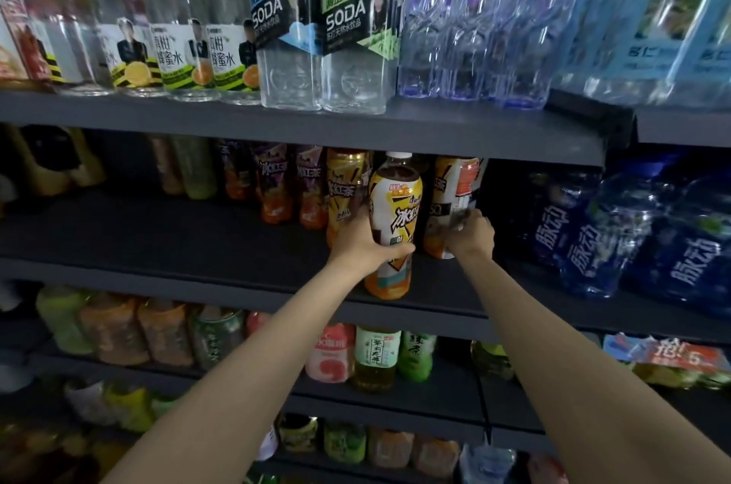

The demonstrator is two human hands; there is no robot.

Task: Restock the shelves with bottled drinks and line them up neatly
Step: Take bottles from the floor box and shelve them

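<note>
An iced-tea bottle (395, 206) with a yellow-and-white label and a white cap stands near the front of the middle shelf (158, 242). My left hand (366, 242) grips it around the lower body. My right hand (470, 232) holds a second iced-tea bottle (455, 186) just to its right, fingers curled around its lower half. Behind and to the left, more iced-tea bottles (308, 186) stand in a row at the back of that shelf.
The top shelf carries honey-water bottles (174, 48), two soda-water bottles (324, 28) and wrapped water packs (494, 8). Blue drink bottles (613, 230) fill the middle shelf's right side. Green-tea bottles (375, 357) and other drinks stand on the lower shelves.
</note>
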